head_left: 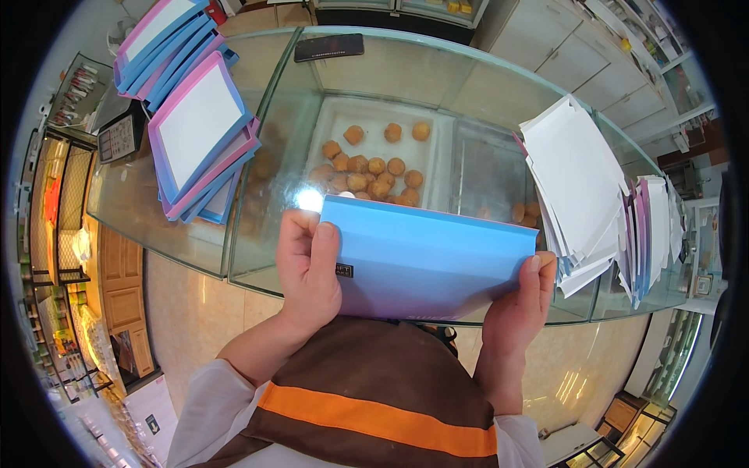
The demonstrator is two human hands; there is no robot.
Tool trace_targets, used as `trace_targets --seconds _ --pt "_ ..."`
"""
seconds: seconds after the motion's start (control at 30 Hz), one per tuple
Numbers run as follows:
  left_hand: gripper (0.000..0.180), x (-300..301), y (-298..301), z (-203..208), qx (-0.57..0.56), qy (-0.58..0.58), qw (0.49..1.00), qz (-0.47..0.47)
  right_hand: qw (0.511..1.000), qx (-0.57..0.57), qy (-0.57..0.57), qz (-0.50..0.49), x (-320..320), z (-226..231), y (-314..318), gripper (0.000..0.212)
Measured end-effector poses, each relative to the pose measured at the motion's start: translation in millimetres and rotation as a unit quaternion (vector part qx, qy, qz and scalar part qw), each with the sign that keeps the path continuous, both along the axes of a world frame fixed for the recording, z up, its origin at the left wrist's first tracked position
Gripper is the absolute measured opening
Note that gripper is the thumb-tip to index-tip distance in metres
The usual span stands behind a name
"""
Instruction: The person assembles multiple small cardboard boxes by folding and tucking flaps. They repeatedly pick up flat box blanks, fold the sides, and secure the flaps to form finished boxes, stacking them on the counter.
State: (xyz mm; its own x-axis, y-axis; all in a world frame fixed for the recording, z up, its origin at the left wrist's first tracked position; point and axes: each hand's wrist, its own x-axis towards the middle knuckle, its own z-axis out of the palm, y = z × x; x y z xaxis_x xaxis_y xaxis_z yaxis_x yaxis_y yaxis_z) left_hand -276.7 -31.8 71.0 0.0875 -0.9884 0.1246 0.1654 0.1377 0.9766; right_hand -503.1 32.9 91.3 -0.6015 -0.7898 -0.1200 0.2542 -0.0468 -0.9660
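Between my two hands is a blue-to-purple cardboard box piece (433,249), held up in front of my apron. My left hand (310,269) pinches its left upper corner, thumb on the near face. At the right upper corner my right hand (523,300) grips the edge, thumb also towards me. The piece covers part of the glass counter. To the left stand stacked folded boxes (195,136), blue and pink outside with white insides. On the right lies a pile of flat white card sheets (573,183), the nearest pile to my right hand.
Under the glass counter top (382,74) sits a white tray (437,148) with several round brown balls (377,165). A black phone (329,47) lies at the far edge. A calculator-like device (121,135) stands far left. More upright cardboard pieces (651,226) fill the right end.
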Motion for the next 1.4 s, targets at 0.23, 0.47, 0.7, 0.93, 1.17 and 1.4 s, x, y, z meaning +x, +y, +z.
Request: trace_targets --seconds 0.23,0.47,0.7,0.93,1.17,1.4 --pt "0.015 -4.0 3.0 14.1 0.087 0.063 0.994 -0.033 1.000 -0.008 -0.024 -0.019 4.1 3.0 -1.2 0.016" --pt "0.032 -0.4 6.6 9.1 0.072 -0.048 0.996 -0.037 0.997 -0.003 0.063 -0.042 12.9 -3.5 1.9 0.023" --pt "0.028 2.7 8.0 11.1 0.097 0.072 0.991 -0.062 1.000 -0.017 -0.001 0.012 0.1 -1.6 6.4 0.021" --pt "0.022 17.7 4.2 13.4 0.139 0.115 0.978 -0.106 0.997 0.014 -0.070 0.034 4.2 25.2 0.4 0.022" --pt "0.013 78.7 -59.5 43.2 -0.026 -0.119 0.870 -0.478 0.899 -0.091 0.152 0.401 -68.7 20.2 0.5 0.014" --pt "0.003 78.8 -37.7 -53.4 -0.136 -0.430 0.709 -0.542 0.698 0.028 0.449 0.557 -51.1 -28.5 1.7 0.017"
